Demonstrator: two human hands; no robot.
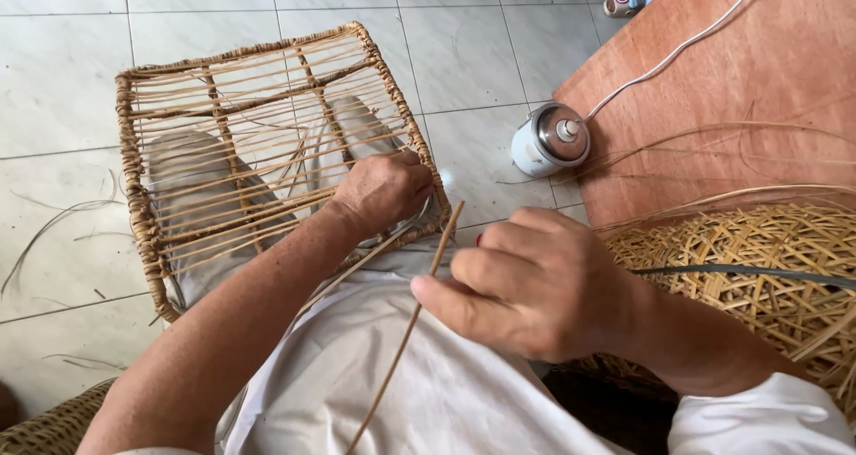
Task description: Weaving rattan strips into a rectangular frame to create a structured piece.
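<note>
A square rattan frame with thin cane strands strung across it rests on my lap, tilted toward the floor. My left hand grips the frame's right edge, fingers curled over the wrapped rim and strands. My right hand is closed on a long thin cane strand, pinched between thumb and fingers; the strand runs from my lap up to the frame's near corner. My legs in light trousers show through the frame.
A small white rice cooker with a white cord stands on the tiled floor beside a reddish board. A woven rattan basket lies at right, loose cane strips over it. Cane scraps litter the floor at left.
</note>
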